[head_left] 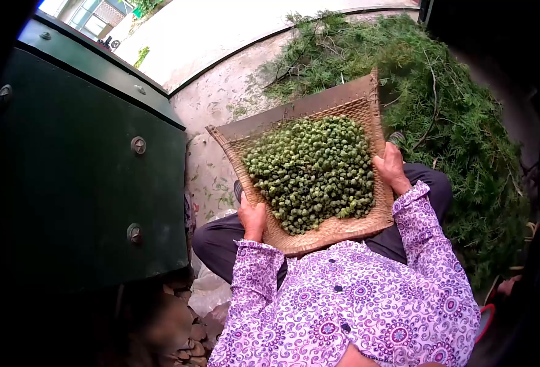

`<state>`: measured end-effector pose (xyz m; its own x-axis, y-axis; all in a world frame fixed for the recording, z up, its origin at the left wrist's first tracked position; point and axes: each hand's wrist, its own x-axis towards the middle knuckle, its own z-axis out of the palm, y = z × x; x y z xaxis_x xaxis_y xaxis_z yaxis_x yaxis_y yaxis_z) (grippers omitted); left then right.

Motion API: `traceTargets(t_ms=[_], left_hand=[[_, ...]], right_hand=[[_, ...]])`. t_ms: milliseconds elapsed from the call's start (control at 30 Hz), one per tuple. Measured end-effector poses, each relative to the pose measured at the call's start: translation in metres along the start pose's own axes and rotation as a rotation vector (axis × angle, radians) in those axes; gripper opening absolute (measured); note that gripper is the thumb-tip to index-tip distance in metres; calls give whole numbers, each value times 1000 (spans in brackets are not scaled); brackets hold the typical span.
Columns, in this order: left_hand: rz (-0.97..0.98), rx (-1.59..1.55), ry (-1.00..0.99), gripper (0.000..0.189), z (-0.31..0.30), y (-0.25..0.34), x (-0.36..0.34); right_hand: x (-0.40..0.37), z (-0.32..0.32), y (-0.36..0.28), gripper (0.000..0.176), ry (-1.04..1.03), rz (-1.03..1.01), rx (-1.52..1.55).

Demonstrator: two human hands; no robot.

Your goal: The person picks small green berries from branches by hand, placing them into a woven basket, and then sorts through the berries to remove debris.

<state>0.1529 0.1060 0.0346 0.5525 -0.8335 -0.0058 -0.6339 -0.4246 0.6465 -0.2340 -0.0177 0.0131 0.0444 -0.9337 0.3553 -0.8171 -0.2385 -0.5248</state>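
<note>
A woven winnowing basket (338, 229) rests over my lap, its flat wooden lip (294, 107) pointing away from me. Small round green cones or berries (313, 165) are heaped across its middle. On the near left rim, my left hand (252, 215) is closed around the edge. My right hand (392, 168) grips the opposite rim, with the thumb on the inner side. The fingers of both hands are partly hidden beneath the basket.
A dark green metal cabinet (92, 165) stands close on the left. Cut evergreen branches (447, 140) lie in a big pile ahead and to the right. Clear plastic (212, 287) and brown stones or wood pieces (198, 333) lie at lower left. Green scraps dot the concrete floor (206, 165).
</note>
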Motion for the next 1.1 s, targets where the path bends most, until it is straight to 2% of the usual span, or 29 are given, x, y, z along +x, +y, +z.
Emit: traceTargets(t_ms=[67, 133, 200, 267, 300, 367, 400, 467, 533, 567, 600, 633, 733, 800, 833, 867, 900, 933, 1000, 1067, 1100], left_hand=[[72, -51, 52, 35, -14, 11, 7], [149, -97, 95, 31, -33, 33, 8], [245, -136, 190, 24, -53, 58, 0], [204, -110, 196, 22, -41, 48, -2], [112, -43, 130, 22, -21, 20, -1], [-56, -9, 67, 22, -4, 9, -9], [25, -25, 54, 21, 2, -8, -15], [89, -66, 62, 19, 9, -30, -19], [33, -70, 69, 19, 5, -21, -17], [-7, -73, 78, 18, 0, -12, -14], [-3, -80, 91, 23, -6, 1, -9], [37, -133, 135, 23, -11, 10, -6], [71, -186, 218, 24, -17, 34, 8], [16, -47, 188, 23, 0, 14, 12], [-17, -6, 107, 22, 16, -1, 19], [-8, -27, 122, 22, 22, 1, 17], [22, -88, 118, 21, 23, -5, 2], [40, -130, 99, 19, 17, -8, -14], [-3, -64, 72, 17, 10, -7, -18], [-14, 22, 10, 44, 2, 0, -11], [11, -90, 73, 36, -3, 10, -8]], right_hand=[[16, -29, -37, 18, -2, 98, 185], [27, -51, -56, 21, -21, 207, 178], [22, -40, -43, 21, 102, 180, 339], [13, -12, -14, 23, 51, 209, 361], [1, 0, -10, 25, -30, 204, 224], [-3, 9, -9, 26, -147, 177, 23], [-15, 20, 5, 30, -172, 237, 158], [-22, 15, 2, 30, -245, 271, 130], [-13, 6, -7, 27, -142, 191, 186], [-3, -3, -15, 26, -94, 145, 102], [10, -16, -29, 25, -40, 91, 18], [23, -35, -50, 22, -36, 161, 153], [42, -52, -64, 22, 163, 70, 180], [41, -15, -31, 24, 32, 164, 126], [25, 5, -7, 25, -5, 107, 103], [18, 14, 8, 25, -24, 44, 80], [5, 11, 6, 25, 49, -39, -34], [-1, 4, -1, 25, 54, -62, -3], [-2, -3, -10, 25, -106, 58, 79], [6, -7, -20, 22, -47, 60, 104], [15, -18, -30, 21, -59, 118, 127]])
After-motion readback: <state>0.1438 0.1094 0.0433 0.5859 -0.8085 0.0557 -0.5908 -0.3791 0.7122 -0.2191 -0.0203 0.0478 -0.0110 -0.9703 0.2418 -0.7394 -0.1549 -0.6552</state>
